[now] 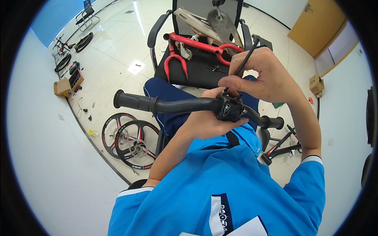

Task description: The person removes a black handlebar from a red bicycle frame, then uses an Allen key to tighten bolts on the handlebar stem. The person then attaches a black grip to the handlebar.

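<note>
1. One black chair is standing in front of the person, and one red bike frame is lying across its seat, just in front of one beige frame.
2. Two wheels are lying on the floor to the left, overlapping; one black frame is lying to the right.
3. One black handlebar is stretching crosswise above the lap, its two grips sticking out well beyond the hands on either side.
4. The left hand is closing around the handlebar's middle, holding bar and clamp from below and behind; its forearm is slanting up from the lower left.
5. The right hand is sitting above and to the right of the clamp, nearly closed, pinching one tool between thumb and curled fingers; its elbow is bending outward, with the wrist raised.
6. One black clamp is sitting at the bar's middle, right beside the left palm.
7. One thin black tool is slanting down to the clamp's far edge; I cannot tell whether its tip is seated.
8. Two silver bolts are showing on the clamp's near face.
</note>
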Demonstrator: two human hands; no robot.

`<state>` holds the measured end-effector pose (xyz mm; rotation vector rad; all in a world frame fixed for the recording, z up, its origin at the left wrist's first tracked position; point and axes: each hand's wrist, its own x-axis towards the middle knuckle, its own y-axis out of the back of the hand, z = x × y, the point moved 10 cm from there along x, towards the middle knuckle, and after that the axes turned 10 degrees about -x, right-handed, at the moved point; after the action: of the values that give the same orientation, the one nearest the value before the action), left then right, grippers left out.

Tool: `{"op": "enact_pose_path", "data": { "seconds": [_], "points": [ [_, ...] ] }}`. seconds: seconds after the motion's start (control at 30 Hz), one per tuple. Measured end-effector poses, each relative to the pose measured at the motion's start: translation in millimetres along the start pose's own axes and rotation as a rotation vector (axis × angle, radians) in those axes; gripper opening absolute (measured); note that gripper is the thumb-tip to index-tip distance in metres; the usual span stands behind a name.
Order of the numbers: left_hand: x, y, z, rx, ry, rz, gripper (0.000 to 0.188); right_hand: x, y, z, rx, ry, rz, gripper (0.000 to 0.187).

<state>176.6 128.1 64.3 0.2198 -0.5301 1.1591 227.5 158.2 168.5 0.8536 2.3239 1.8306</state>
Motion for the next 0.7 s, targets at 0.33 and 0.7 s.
{"op": "enact_pose_path", "data": {
  "seconds": [0.33,0.7],
  "points": [
    [-1,3,-6,-0.035,0.012,0.038,0.045,-1,2,-12,0.192,0.113,-0.019,0.013],
    [2,-3,-3,-0.013,0.059,-0.015,0.045,-5,3,27,0.502,-0.185,0.021,0.019]
  ]
}}
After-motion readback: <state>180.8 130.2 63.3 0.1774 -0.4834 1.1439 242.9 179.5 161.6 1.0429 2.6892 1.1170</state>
